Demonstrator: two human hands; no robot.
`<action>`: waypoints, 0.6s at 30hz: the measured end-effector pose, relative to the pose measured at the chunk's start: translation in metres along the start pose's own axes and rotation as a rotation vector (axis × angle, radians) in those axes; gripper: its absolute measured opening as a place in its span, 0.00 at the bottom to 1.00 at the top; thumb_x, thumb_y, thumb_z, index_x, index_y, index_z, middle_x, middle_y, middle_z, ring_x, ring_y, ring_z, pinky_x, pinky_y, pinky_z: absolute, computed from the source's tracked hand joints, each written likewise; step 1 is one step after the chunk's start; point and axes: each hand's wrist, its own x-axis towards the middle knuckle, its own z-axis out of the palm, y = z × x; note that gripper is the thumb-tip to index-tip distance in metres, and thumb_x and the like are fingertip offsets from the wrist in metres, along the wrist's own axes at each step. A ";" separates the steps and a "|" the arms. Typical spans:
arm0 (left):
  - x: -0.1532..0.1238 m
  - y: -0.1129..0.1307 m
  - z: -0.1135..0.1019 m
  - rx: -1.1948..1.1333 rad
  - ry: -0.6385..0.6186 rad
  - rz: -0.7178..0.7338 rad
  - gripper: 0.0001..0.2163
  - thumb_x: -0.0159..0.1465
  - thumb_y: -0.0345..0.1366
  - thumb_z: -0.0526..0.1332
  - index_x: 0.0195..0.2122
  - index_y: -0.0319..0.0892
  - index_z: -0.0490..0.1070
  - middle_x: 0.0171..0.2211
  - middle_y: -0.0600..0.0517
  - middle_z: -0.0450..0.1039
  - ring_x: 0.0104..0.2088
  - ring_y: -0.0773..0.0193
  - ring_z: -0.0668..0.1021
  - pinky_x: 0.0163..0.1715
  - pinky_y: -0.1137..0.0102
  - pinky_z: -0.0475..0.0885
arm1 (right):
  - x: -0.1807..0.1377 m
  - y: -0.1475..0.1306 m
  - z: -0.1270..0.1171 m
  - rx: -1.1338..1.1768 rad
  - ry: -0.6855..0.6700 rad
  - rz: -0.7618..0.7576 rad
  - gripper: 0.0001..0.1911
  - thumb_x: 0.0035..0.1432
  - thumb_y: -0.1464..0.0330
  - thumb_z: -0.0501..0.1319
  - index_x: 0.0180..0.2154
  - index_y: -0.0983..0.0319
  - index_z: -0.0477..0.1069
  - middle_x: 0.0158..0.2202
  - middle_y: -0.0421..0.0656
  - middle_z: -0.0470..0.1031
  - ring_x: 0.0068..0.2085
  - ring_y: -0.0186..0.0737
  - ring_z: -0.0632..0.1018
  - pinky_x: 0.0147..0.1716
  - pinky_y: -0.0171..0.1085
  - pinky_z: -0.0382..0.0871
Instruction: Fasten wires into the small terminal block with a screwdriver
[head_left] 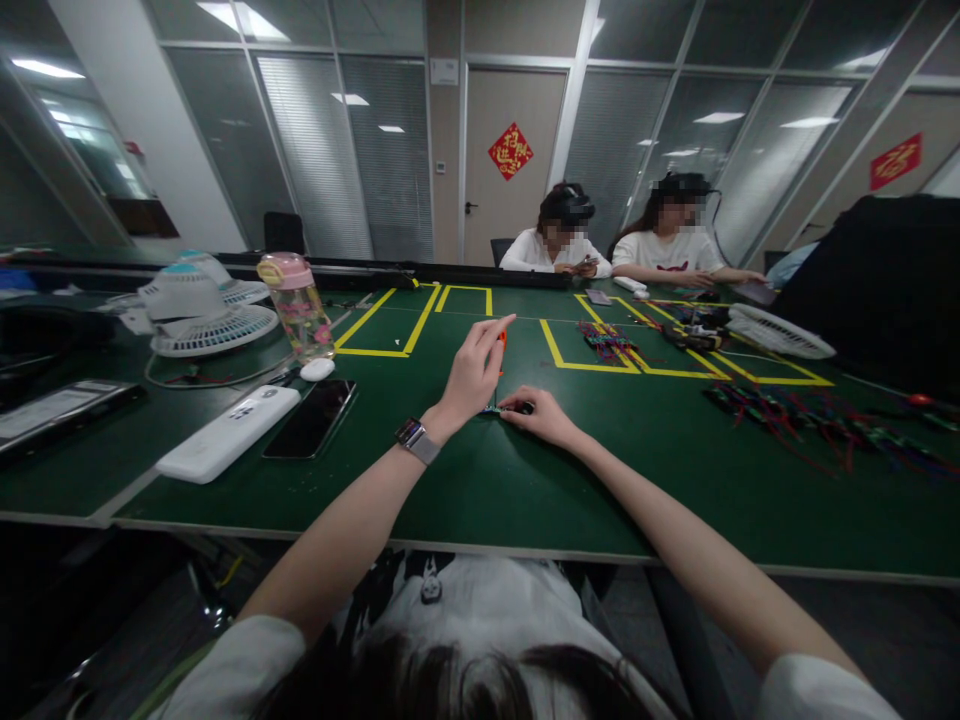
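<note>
Near edge: the green bench (465, 510) ends just before the person's body; both forearms cross over that rim.
Room between forearms: green surface runs from the hands back to the rim.
Left side: the phone (311, 420) lies nearest, then the white case (229, 435), with the bottle (300, 315) farther off.
Right side: wired boards (795, 415) lie well apart from the right forearm.
Left hand (472, 370): raised, fingers stretched and slanting up to the right, watch (417, 438) on the wrist; grip narrow, holding the orange driver (503, 342).
Driver: roughly upright, its thin shaft running down to the small board (491, 409).
Right hand (541, 415): low over the bench, forearm coming in from the right; grip nearly closed, fingertips pinching the small board.
Small board: in front of the person, below the left hand.
Hidden: left fingers cover part of the driver's handle; right fingers cover one end of the small board; whether the driver's tip touches it, I cannot tell.
Cut off: wired boards, at the right border.
</note>
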 end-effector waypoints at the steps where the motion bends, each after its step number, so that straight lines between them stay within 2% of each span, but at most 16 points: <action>1: 0.000 0.000 0.000 -0.013 -0.008 0.005 0.17 0.72 0.30 0.48 0.60 0.46 0.63 0.49 0.47 0.69 0.46 0.62 0.74 0.48 0.66 0.71 | 0.000 0.000 0.000 -0.001 -0.001 -0.002 0.10 0.54 0.68 0.65 0.39 0.62 0.81 0.33 0.44 0.76 0.33 0.37 0.74 0.36 0.36 0.68; 4: -0.001 0.000 0.001 0.018 0.038 -0.013 0.16 0.71 0.31 0.52 0.59 0.46 0.64 0.44 0.48 0.70 0.42 0.63 0.74 0.45 0.66 0.71 | 0.000 -0.001 -0.001 -0.009 -0.006 -0.005 0.10 0.55 0.68 0.65 0.39 0.63 0.81 0.32 0.44 0.75 0.33 0.37 0.74 0.36 0.36 0.68; 8: -0.001 -0.001 0.001 0.092 0.128 -0.053 0.10 0.66 0.34 0.61 0.49 0.46 0.72 0.37 0.51 0.66 0.36 0.63 0.72 0.41 0.67 0.71 | 0.000 -0.002 -0.001 -0.020 -0.009 -0.004 0.11 0.55 0.68 0.64 0.39 0.64 0.81 0.32 0.44 0.75 0.32 0.37 0.73 0.35 0.36 0.67; 10: -0.001 -0.002 0.001 0.083 0.126 -0.064 0.10 0.68 0.35 0.59 0.50 0.46 0.71 0.38 0.51 0.67 0.38 0.63 0.73 0.42 0.67 0.71 | 0.000 -0.002 0.000 -0.016 -0.008 -0.007 0.11 0.55 0.68 0.64 0.39 0.64 0.81 0.32 0.44 0.75 0.33 0.37 0.74 0.35 0.36 0.67; 14: -0.002 -0.004 0.003 0.024 0.073 -0.075 0.17 0.72 0.30 0.48 0.60 0.46 0.63 0.44 0.48 0.69 0.41 0.64 0.74 0.44 0.67 0.71 | 0.000 -0.001 0.000 -0.008 -0.007 -0.012 0.10 0.55 0.68 0.64 0.39 0.63 0.81 0.33 0.45 0.76 0.34 0.37 0.74 0.36 0.36 0.67; 18: -0.002 -0.005 0.002 0.081 0.118 -0.093 0.15 0.70 0.33 0.55 0.57 0.45 0.66 0.42 0.48 0.70 0.40 0.62 0.74 0.43 0.66 0.71 | 0.000 -0.001 0.000 -0.014 -0.003 -0.007 0.10 0.55 0.68 0.65 0.39 0.63 0.81 0.33 0.45 0.76 0.34 0.37 0.74 0.37 0.37 0.68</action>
